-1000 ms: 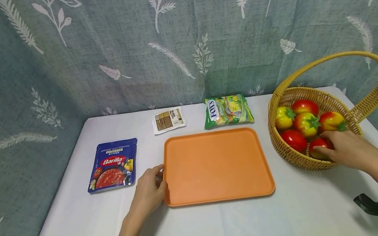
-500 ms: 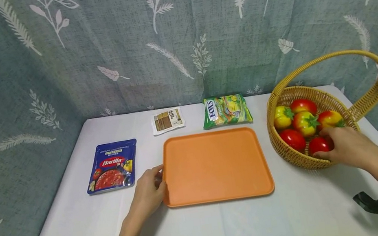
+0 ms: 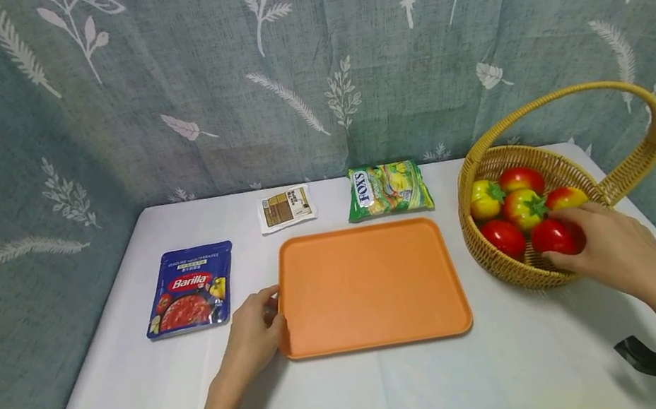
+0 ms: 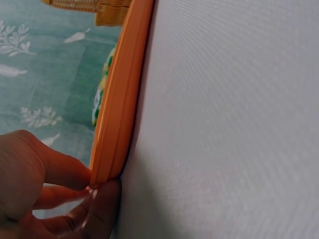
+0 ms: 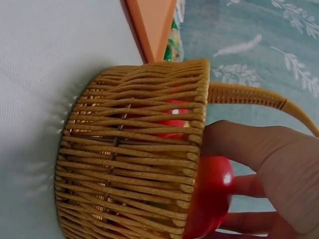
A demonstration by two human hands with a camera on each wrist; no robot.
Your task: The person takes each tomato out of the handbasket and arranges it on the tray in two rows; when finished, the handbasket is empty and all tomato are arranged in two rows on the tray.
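Note:
My left hand point(image 3: 253, 334) pinches the left edge of an orange rectangular tray point(image 3: 370, 287); the left wrist view shows thumb and fingers point(image 4: 70, 172) meeting at its rim. Over the near right side of a wicker basket point(image 3: 510, 276), my right hand point(image 3: 615, 248) grips a glossy red tomato point(image 3: 552, 238). In the right wrist view, that tomato point(image 5: 212, 191) shows above the basket rim between thumb and fingers, its lower part hidden by the weave. Several other red and yellow tomatoes, one with a green leafy top point(image 3: 525, 208), lie in the basket.
A blue Barilla pouch point(image 3: 190, 291) lies left of the tray. Behind the tray are a small white-and-brown packet point(image 3: 286, 209) and a green Fox's candy bag point(image 3: 388, 190). The basket's tall handle point(image 3: 564, 94) arches over it. Patterned grey-green cloth point(image 3: 222, 107) hangs behind the white table.
My right hand has risen slightly, and the gripped tomato has come up and turned within the basket. The left hand stays at the tray's edge. The head view has shifted a little.

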